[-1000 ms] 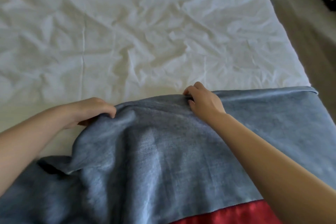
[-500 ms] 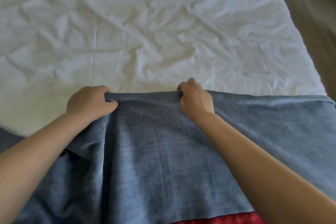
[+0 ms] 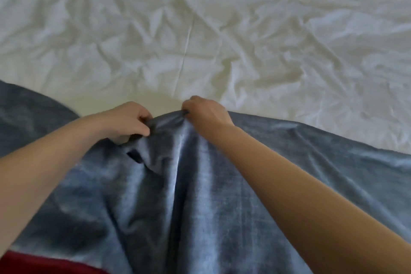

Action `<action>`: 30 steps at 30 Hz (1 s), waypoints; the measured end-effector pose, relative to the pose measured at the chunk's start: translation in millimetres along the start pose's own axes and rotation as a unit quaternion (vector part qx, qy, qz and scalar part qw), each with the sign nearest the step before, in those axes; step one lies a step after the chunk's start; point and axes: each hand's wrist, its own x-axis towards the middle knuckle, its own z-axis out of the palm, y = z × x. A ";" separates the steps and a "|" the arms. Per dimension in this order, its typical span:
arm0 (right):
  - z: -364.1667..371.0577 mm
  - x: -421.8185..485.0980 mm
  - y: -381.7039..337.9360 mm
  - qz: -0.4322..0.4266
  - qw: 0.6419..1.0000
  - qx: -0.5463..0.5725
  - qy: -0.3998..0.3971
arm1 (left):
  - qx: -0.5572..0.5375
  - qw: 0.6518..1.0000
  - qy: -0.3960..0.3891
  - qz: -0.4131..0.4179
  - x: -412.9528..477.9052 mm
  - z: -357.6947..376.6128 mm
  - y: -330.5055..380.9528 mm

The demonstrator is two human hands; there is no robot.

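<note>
Blue-grey plush fabric blanket [image 3: 200, 196] filled the lower half of the frame, its far edge bunched at the centre. Our left hand [image 3: 126, 121] and right hand [image 3: 206, 112] each pinched that edge with curled fingers, close together. Behind it a creased white bedsheet [image 3: 200, 29] covered the upper frame, and a dark red cloth [image 3: 44, 263] showed at lower left.

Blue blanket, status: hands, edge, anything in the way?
Left hand and right hand both grip blue blanket at its top edge, close together. Fabric bunched between them. Only wrinkled white sheet ahead.
</note>
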 end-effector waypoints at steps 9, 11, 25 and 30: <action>-3.4 16.8 -19.1 0.111 0.990 0.064 0.054 | 0.141 0.952 0.243 0.120 14.2 -9.1 -8.6; -6.6 31.8 -35.6 0.098 0.987 0.117 0.053 | 0.039 0.983 0.170 0.059 14.0 -18.0 -17.7; -49.0 82.0 -60.1 0.045 0.953 0.206 -0.218 | -0.202 0.976 -0.084 0.017 5.6 -79.2 -67.5; -41.6 83.5 -53.4 0.092 0.990 0.089 -0.056 | 0.037 0.995 -0.072 0.061 15.3 -111.7 -64.4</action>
